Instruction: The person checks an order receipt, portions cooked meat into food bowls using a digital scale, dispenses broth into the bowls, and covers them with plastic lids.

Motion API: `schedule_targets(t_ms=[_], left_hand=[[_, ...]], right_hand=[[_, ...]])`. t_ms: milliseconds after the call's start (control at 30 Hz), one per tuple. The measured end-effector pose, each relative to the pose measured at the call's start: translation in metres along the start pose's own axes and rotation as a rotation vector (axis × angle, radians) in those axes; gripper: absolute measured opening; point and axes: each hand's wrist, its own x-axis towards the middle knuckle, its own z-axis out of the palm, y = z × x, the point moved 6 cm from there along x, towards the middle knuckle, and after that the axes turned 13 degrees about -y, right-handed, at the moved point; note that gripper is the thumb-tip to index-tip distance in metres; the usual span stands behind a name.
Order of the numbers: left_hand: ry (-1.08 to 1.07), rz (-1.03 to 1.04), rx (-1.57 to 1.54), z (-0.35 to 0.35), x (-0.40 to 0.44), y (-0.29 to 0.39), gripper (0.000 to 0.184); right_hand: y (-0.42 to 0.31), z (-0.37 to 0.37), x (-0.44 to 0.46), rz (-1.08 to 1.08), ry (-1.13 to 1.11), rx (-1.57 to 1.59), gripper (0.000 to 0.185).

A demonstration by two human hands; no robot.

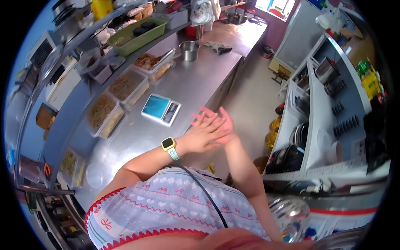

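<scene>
I see the left hand (pixel 205 136) lying over the right hand (pixel 226 124), in front of the body and close to the edge of the bench (pixel 204 79). The left forearm comes in from the left side, with elbow bent, and the back of its hand is turned up. Its fingers are stretched out, only a little apart, and they go across the right palm. The right forearm rises from below on the right; its palm is partly turned toward me, and its fingers are straight and spread. The two hands touch each other, but I cannot tell if something small is between the palms.

The scale (pixel 161 109) is the nearest thing on the bench, to the left of the fingers and apart from them. It has a blue plate and a dark panel, and the marks on this panel are too small for me to read. On the left wrist, behind the fingers, is a watch (pixel 168 144) with a yellow case and dark screen; its pale strap carries a small pattern.

Farther left of the fingers, past the scale, three clear tubs (pixel 137 95) with food stand in a row. Well beyond the fingers stands a metal pot (pixel 189 53).
</scene>
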Motion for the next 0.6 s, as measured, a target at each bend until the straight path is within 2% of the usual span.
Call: schedule_targets(t_ms=[33, 67, 100, 133, 167, 200, 233, 300, 333, 367, 433, 467, 500, 533, 567, 600], left_hand=[[0.078, 0.005, 0.110, 0.008, -0.012, -0.015, 0.055], [0.171, 0.010, 0.239, 0.007, -0.020, -0.034, 0.048], [0.201, 0.010, 0.260, -0.018, 0.086, -0.095, 0.048], [0.152, -0.028, 0.209, 0.015, 0.076, -0.093, 0.045], [0.164, -0.042, 0.252, 0.013, 0.090, -0.116, 0.042], [0.238, -0.072, 0.303, 0.004, 0.120, -0.140, 0.040], [0.223, -0.080, 0.280, 0.014, 0.125, -0.153, 0.040], [0.270, -0.217, 0.420, 0.009, 0.155, -0.197, 0.041], [0.316, -0.274, 0.360, -0.012, 0.171, -0.204, 0.054], [0.308, -0.271, 0.358, -0.010, 0.190, -0.225, 0.054], [0.627, -0.310, -1.076, -0.017, 0.226, -0.310, 0.069], [0.576, -0.180, -1.397, -0.035, 0.250, -0.324, 0.076], [0.591, -0.168, -1.390, -0.055, 0.286, -0.341, 0.076], [0.559, 0.096, -1.656, -0.065, 0.327, -0.341, 0.073], [0.507, 0.373, -1.909, -0.078, 0.363, -0.341, 0.070], [0.523, 0.383, -1.902, -0.081, 0.403, -0.365, 0.070]], right_hand=[[0.008, 0.004, 0.009, -0.033, 0.004, 0.026, 0.066], [-0.053, -0.016, 0.025, -0.042, -0.008, 0.013, 0.062], [-0.113, -0.038, 0.040, -0.050, -0.020, 0.000, 0.059], [-0.088, -0.064, 0.022, -0.020, 0.037, 0.001, 0.050], [-0.108, -0.081, 0.033, 0.007, 0.028, -0.093, 0.042], [-0.147, -0.092, 0.039, 0.021, 0.028, -0.134, 0.042], [-0.155, -0.110, 0.035, 0.018, 0.090, -0.183, 0.037], [-0.199, -0.157, 0.039, 0.012, 0.139, -0.251, 0.033], [-0.221, -0.195, 0.040, -0.121, 0.069, -0.158, 0.032], [-0.244, -0.224, 0.041, -0.257, 0.000, -0.060, 0.031], [-0.329, -0.210, 0.060, -0.316, 0.061, -0.190, 0.027], [-0.352, -0.209, 0.068, -0.246, 0.241, -0.294, 0.029], [-0.386, -0.219, 0.073, -0.162, 0.411, -0.416, 0.033], [-0.399, -0.234, 0.075, -0.066, 0.321, -0.545, 0.044], [-0.419, -0.239, 0.077, -0.059, 0.330, -0.531, 0.044], [-0.444, -0.249, 0.083, 0.192, 0.333, -0.721, 0.047]])
